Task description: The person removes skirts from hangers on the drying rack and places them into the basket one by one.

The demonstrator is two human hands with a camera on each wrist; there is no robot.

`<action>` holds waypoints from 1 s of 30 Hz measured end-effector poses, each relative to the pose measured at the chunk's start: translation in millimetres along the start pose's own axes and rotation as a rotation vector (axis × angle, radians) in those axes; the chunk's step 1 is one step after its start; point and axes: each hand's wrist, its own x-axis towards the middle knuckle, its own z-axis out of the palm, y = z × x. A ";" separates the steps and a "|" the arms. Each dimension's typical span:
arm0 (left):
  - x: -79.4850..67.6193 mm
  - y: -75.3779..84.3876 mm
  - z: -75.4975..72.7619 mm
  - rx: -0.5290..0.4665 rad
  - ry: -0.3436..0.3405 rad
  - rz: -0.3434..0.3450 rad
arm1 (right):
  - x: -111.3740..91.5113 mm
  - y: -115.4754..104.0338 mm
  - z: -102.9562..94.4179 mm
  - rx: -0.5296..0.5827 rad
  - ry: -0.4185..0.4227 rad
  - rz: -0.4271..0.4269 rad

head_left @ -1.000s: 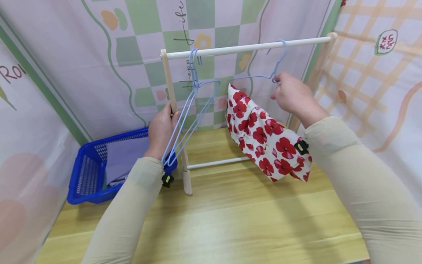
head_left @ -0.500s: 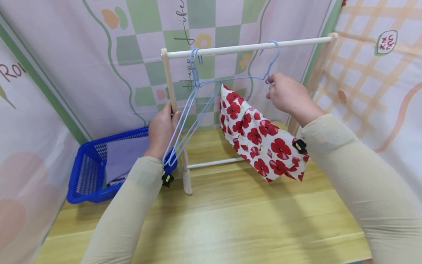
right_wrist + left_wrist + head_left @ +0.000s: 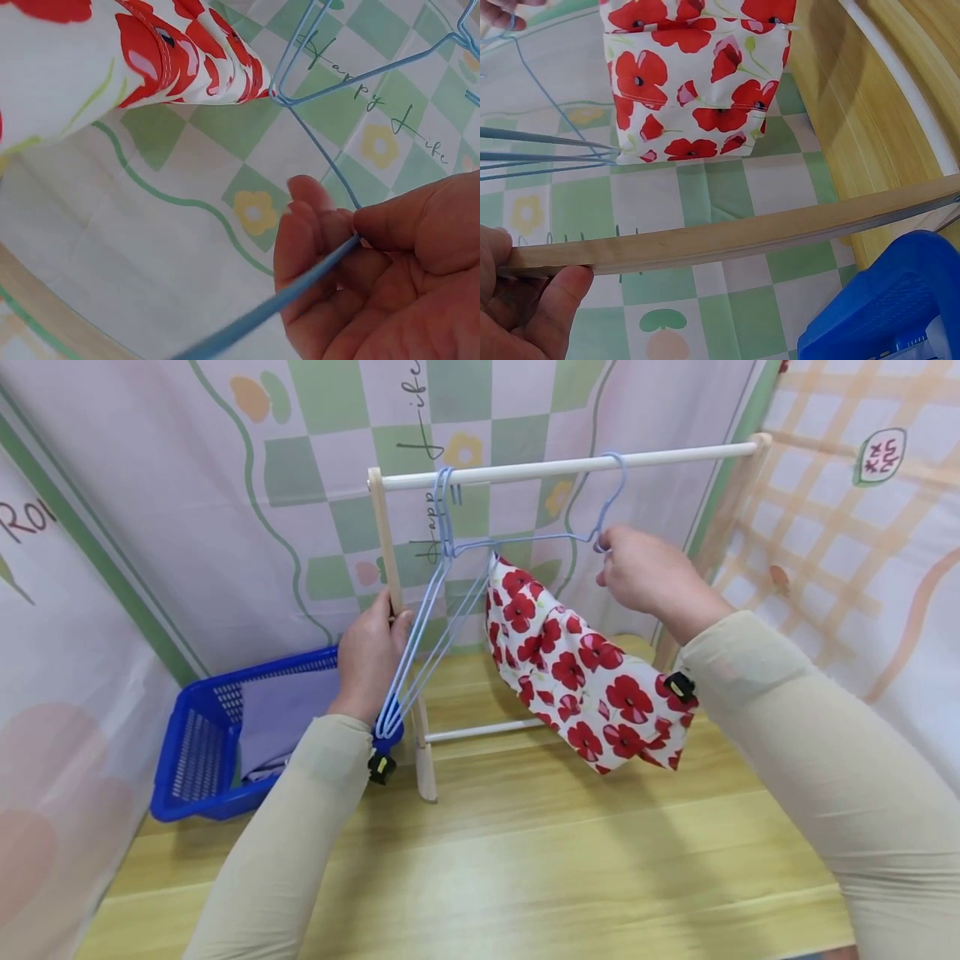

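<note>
My left hand grips the wooden side post of a small clothes rack. With thumb and fingertips my right hand pinches the neck of a light blue wire clothes hanger, whose hook lies over the rack's white rail. From this hanger hangs a white cloth item printed with red poppies, slanting down to the right. Its upper left corner meets several other blue hangers bunched on the rail by the left post. My right wrist and sleeve overlap the cloth's right end.
A blue plastic basket with folded lavender cloth stands left of the rack on the wood-grain table. A lower white bar joins the rack's sides. Printed curtains enclose the back and sides.
My right hand has slid the hanger and poppy-print cloth left along the rail, up against the bunched hangers. My left hand stays on the post.
</note>
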 end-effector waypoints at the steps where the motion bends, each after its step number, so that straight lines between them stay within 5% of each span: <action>1: -0.5 0.2 -0.1 -0.005 -0.004 0.001 | -0.1 -1.1 -0.5 -0.003 -0.009 0.001; 14: -1.1 -0.3 -0.1 -0.018 -0.016 -0.008 | -0.2 -17.5 -2.5 -0.032 -0.092 -0.040; 30: -1.1 -0.8 0.7 -0.011 -0.018 -0.019 | -3.6 -36.5 3.1 0.096 -0.146 -0.107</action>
